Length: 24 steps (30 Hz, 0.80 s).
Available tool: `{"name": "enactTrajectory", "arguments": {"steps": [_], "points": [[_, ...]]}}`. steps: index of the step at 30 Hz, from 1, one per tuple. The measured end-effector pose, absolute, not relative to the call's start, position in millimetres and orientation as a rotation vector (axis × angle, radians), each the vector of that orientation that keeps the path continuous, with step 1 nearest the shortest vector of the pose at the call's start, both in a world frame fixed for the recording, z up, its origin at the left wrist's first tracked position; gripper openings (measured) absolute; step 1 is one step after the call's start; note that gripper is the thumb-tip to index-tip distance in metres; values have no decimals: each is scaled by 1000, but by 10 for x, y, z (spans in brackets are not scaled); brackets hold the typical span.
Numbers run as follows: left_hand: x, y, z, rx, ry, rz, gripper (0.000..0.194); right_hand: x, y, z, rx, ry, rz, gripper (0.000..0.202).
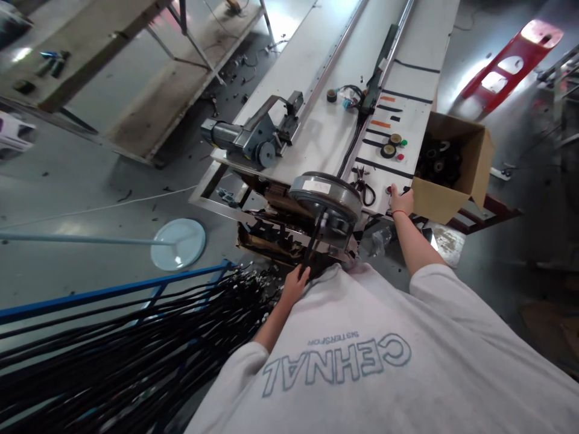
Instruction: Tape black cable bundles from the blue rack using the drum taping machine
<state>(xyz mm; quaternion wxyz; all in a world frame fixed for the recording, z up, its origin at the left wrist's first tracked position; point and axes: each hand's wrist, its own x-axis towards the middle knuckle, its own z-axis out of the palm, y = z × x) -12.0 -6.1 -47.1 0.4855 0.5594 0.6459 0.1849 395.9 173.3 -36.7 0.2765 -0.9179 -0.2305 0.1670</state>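
My left hand (296,284) is closed around a black cable bundle (310,246), low in front of my shirt. From there the bundle runs up to the round metal machine head (326,196) at the table's near end. My right hand (402,201) is at the near right corner of the white table (312,135), its fingers curled beside a red button and a small dark thing I cannot make out. Black-handled scissors (365,188) lie between the machine head and that hand. Farther up the table, more dark cable (351,147) stretches along a metal rail.
A cardboard box (446,202) of dark rolls stands right of the table. Tape rolls (388,150) lie on the tabletop, and a grey motor (246,135) sits at its left edge. Many black cables (149,343) hang on a blue rack at lower left. A red stool (511,66) stands far right.
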Motion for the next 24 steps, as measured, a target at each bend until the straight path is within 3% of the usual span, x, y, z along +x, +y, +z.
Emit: {"name": "enactTrajectory", "arguments": {"steps": [8, 21, 24], "points": [[78, 21, -126, 1316, 1593, 696, 44, 3930, 1716, -331, -2464, -635, 463, 67], [420, 503, -188, 1287, 1537, 794, 51, 3901, 1692, -230, -2444, -633, 496, 63], [405, 582, -209, 1195, 1523, 843, 55, 3873, 1796, -76, -2481, -801, 373, 66]]}}
